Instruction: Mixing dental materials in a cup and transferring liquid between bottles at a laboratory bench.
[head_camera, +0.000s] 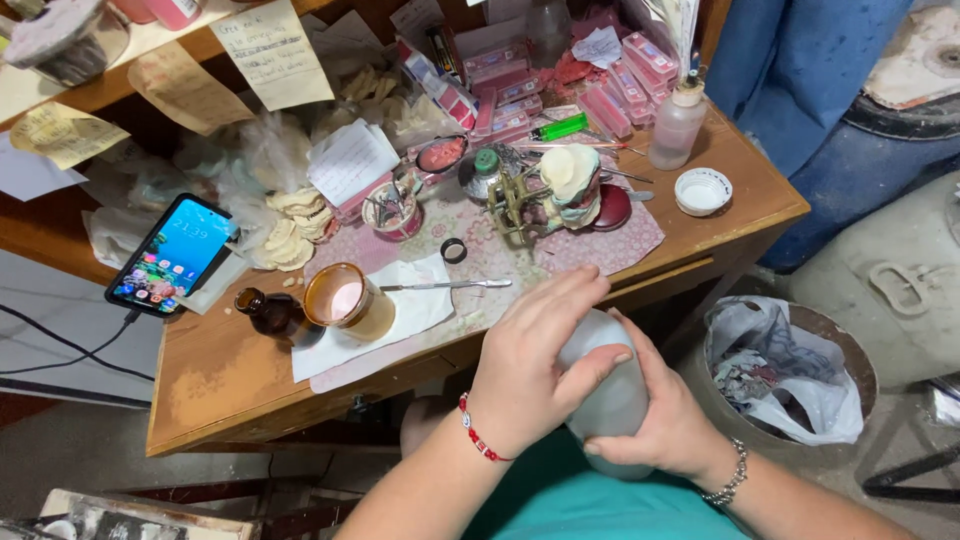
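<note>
Frosted plastic bottle (607, 390) held upright over the lap, below the desk (230, 370) edge. Right hand (668, 420) clamped round its lower body to steady it; left hand (535, 365) closed over the top, as if gripping the cap. Amber cup (345, 300) and spatula (445, 286) rest on a napkin (410, 310) nearby.

Cup (345, 302) on napkin (410, 310), phone (170, 256) left
</note>
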